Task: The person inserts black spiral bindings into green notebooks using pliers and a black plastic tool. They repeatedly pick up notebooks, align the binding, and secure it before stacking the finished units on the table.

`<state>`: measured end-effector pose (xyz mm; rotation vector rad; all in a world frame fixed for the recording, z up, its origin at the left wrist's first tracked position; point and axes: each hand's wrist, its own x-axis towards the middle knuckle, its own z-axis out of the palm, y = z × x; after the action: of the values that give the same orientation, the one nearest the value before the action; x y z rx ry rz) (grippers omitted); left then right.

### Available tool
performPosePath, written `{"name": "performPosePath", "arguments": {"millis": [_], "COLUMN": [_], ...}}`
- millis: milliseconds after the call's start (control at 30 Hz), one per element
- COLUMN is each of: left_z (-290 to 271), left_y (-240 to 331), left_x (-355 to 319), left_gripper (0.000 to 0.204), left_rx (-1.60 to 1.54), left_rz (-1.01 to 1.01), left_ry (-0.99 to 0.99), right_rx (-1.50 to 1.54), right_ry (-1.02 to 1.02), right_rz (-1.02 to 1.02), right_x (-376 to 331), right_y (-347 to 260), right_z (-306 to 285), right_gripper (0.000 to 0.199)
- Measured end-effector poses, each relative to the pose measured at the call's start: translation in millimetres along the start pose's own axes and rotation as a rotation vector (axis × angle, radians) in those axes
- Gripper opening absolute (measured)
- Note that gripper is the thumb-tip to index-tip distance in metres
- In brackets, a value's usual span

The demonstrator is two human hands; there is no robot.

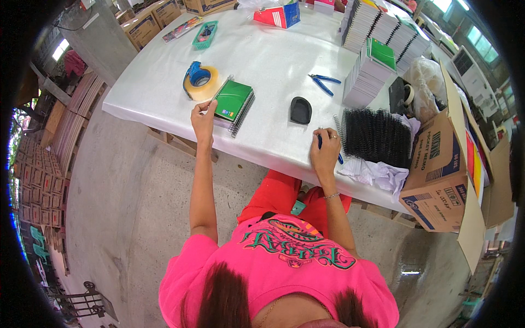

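Note:
My left hand [204, 121] has its fingertips closed at the near left corner of a green-covered spiral notebook [234, 99], which lies on a small pile with black coils showing at its edges. My right hand [326, 146] is closed around blue-handled pliers [340, 158], partly hidden by the fingers, near the table's front edge. Just beyond it lies a black rounded pad [301, 110]. To its right is a heap of black spiral binding coils [376, 138]. Another pair of blue-handled pliers [325, 83] rests farther back.
A blue tape dispenser with a roll of tape [200, 82] sits behind the notebooks. Tall stacks of notebooks [367, 74] stand at the right. An open cardboard box [437, 169] is at the table's right end. A green basket [205, 35] lies at the far left of the white table [262, 60].

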<state>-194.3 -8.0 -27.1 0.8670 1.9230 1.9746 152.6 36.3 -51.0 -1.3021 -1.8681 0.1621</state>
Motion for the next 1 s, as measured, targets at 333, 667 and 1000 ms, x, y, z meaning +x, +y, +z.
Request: {"name": "performPosePath", "arguments": {"millis": [333,667,1000], "left_z": [-4,-9,-5], "left_y": [-8,-15,2], "left_x": [-4,-5,-16], "left_gripper": [0.032,0.029,0.031], "left_rx": [-0.017,-0.012,-0.043], "left_rz": [-0.111,-0.06,-0.103], "left_ry": [-0.05,-0.071,0.032], "right_rx": [0.0,-0.096,-0.011], "right_ry": [0.005,0.03,0.1], "right_rz": [0.016,0.028,0.028], "right_x": [0,3,21], "right_y": [0,0,-9], "right_z": [-3,5,-17], "right_gripper": [0.012,0.015,0.024]}}
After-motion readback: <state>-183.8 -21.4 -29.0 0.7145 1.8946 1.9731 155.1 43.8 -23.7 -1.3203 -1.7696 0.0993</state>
